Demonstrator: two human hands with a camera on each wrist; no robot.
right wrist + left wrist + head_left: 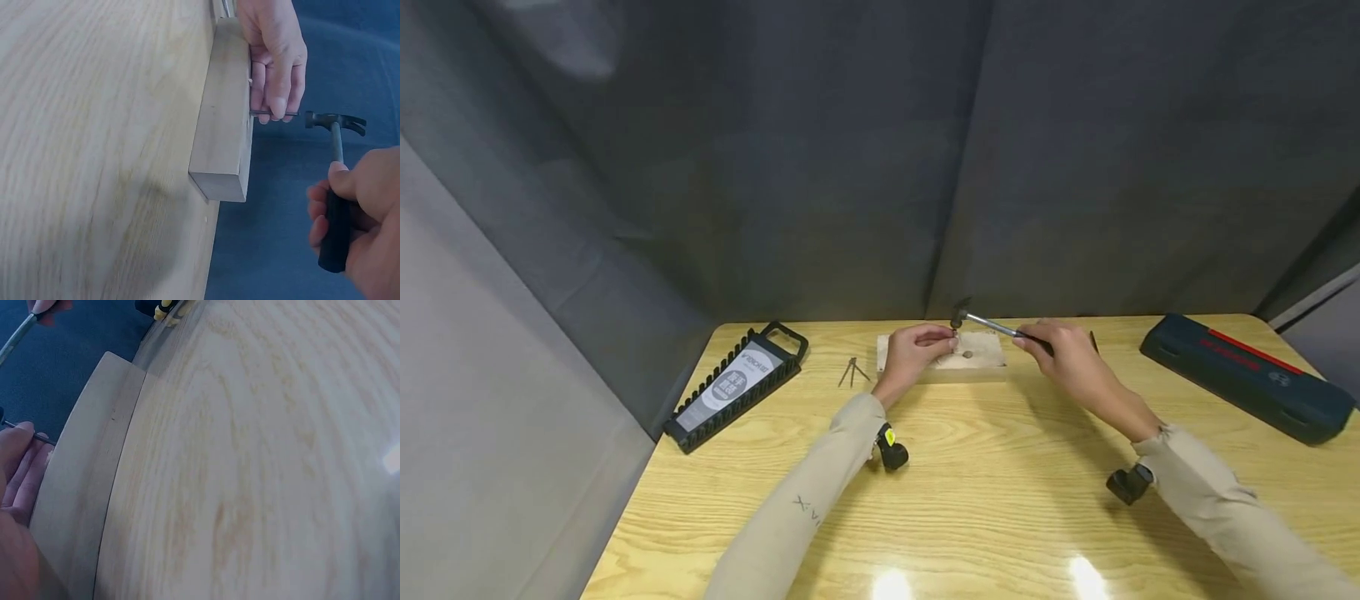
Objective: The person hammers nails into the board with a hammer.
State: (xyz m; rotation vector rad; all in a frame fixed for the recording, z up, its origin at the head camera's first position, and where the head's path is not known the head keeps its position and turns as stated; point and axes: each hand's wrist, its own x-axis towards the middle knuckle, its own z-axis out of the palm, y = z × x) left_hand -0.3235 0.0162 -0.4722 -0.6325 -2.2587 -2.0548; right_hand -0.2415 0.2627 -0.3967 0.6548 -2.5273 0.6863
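A pale wooden block lies near the table's back edge. My left hand pinches a nail between thumb and fingers, its point at the block's top face in the right wrist view. A claw hammer with a metal shaft is in my right hand, fingers wrapped around the black handle. The hammer head is level with the nail head, with a small gap between them in the right wrist view. A dark round spot shows on the block's top.
Several loose nails lie left of the block. A black wrench rack with a handle rests at the table's left side. At the right is a long dark case with a red stripe. A grey curtain hangs behind the table.
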